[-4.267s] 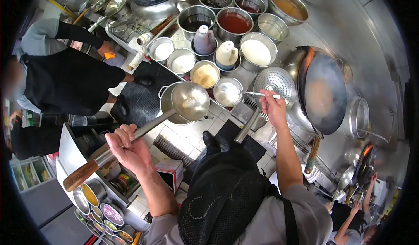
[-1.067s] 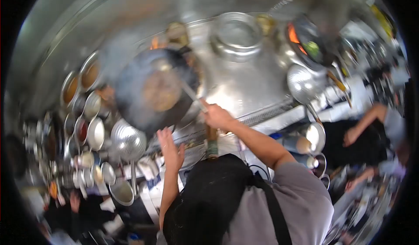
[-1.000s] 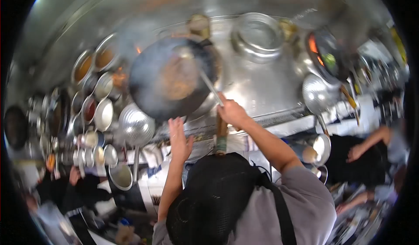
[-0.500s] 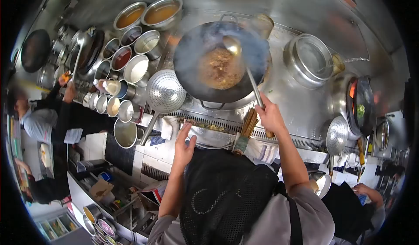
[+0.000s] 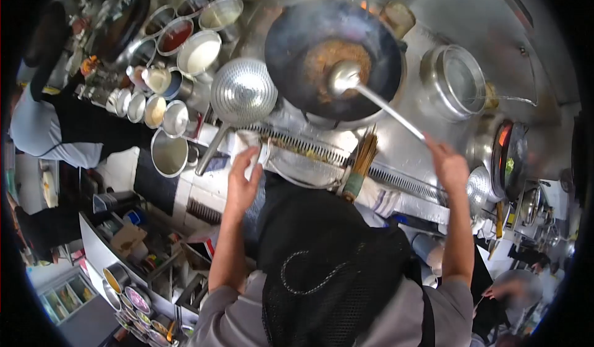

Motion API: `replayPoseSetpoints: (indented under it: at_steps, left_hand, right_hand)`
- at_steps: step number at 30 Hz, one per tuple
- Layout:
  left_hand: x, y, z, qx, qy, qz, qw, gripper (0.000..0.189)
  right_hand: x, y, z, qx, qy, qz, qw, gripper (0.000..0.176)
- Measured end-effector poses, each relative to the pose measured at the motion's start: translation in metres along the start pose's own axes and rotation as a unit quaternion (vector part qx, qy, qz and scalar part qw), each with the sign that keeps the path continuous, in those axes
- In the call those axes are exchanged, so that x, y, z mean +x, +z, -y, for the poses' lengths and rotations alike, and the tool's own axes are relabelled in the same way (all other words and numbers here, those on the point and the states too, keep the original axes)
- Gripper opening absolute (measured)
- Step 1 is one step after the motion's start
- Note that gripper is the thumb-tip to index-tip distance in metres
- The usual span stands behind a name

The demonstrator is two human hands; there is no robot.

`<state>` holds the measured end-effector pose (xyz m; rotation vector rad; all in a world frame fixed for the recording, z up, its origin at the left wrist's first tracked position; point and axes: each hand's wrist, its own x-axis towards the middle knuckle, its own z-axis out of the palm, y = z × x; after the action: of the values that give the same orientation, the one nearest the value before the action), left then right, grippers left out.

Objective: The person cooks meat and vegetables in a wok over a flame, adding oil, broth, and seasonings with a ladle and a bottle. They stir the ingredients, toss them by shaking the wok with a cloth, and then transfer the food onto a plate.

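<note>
A black wok (image 5: 291, 68) with brown food sits on the burner ahead of me, steam rising from it. My right hand (image 5: 448, 164) grips the long handle of a steel ladle (image 5: 344, 78), whose bowl rests in the wok over the food. My left hand (image 5: 241, 177) lies on a white cloth (image 5: 247, 143) at the front edge of the stove, fingers curled over it. A perforated steel strainer (image 5: 242, 92) lies just left of the wok, its handle pointing toward my left hand.
Several steel bowls of sauces and seasonings (image 5: 198, 50) stand at the left. A steel pot (image 5: 455, 81) sits right of the wok, a second wok (image 5: 513, 155) beyond it. A bamboo brush (image 5: 362, 161) leans on the stove rail. Other people work at the left (image 5: 43, 130) and lower right (image 5: 513, 291).
My right hand has pulled back along the ladle handle to the right, and the ladle bowl moved over the food. My left hand went from hovering to resting on the white cloth.
</note>
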<state>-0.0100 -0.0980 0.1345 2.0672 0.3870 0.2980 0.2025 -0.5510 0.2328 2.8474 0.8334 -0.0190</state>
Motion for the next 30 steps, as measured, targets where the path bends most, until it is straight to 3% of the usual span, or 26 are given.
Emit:
replayPoseSetpoints:
  at_steps: [2,6,8,9,12,14,15,19,22,24,26,30]
  left_hand:
    - [0.004,-0.011,0.005,0.015,0.0,0.003,1.0,0.036]
    - [0.014,-0.025,0.014,-0.001,-0.021,-0.008,1.0,0.036]
    - [0.023,-0.028,0.016,-0.013,-0.021,-0.01,1.0,0.036]
    - [0.029,-0.031,0.014,-0.02,-0.017,-0.003,1.0,0.036]
    - [0.041,-0.044,0.008,-0.035,0.001,0.005,0.999,0.036]
    - [0.05,-0.061,0.007,0.022,0.053,0.015,0.998,0.035]
    - [0.053,-0.069,0.01,0.016,0.057,0.003,0.998,0.034]
    - [0.071,-0.092,0.014,-0.1,0.007,-0.05,0.994,0.033]
    - [0.101,-0.116,0.014,-0.037,0.049,-0.053,0.997,0.032]
    - [0.124,-0.133,0.01,0.005,0.064,-0.08,0.995,0.029]
    - [0.148,-0.152,0.012,0.022,0.071,-0.117,0.99,0.03]
    - [0.21,-0.176,0.048,0.092,0.1,-0.137,0.981,0.029]
  right_hand:
    - [-0.015,-0.07,0.015,0.067,0.009,-0.033,0.997,0.061]
    - [-0.037,-0.153,0.043,0.125,0.154,0.143,0.97,0.061]
    - [-0.032,-0.13,0.051,0.15,0.147,0.132,0.969,0.062]
    - [-0.031,-0.086,0.041,0.183,0.115,0.078,0.973,0.062]
    - [-0.008,0.006,0.056,0.365,0.19,0.073,0.909,0.055]
    - [0.01,0.013,0.107,0.486,0.302,0.04,0.819,0.053]
    - [0.02,0.018,0.129,0.529,0.316,0.008,0.788,0.054]
    - [0.062,0.059,0.168,0.453,0.322,-0.035,0.83,0.054]
    - [0.077,0.059,0.175,0.502,0.261,-0.016,0.824,0.052]
    - [0.058,0.048,0.17,0.509,0.169,-0.03,0.843,0.05]
    - [0.028,0.033,0.164,0.395,0.202,0.013,0.896,0.053]
    - [-0.033,0.037,0.145,0.232,0.211,-0.086,0.946,0.056]
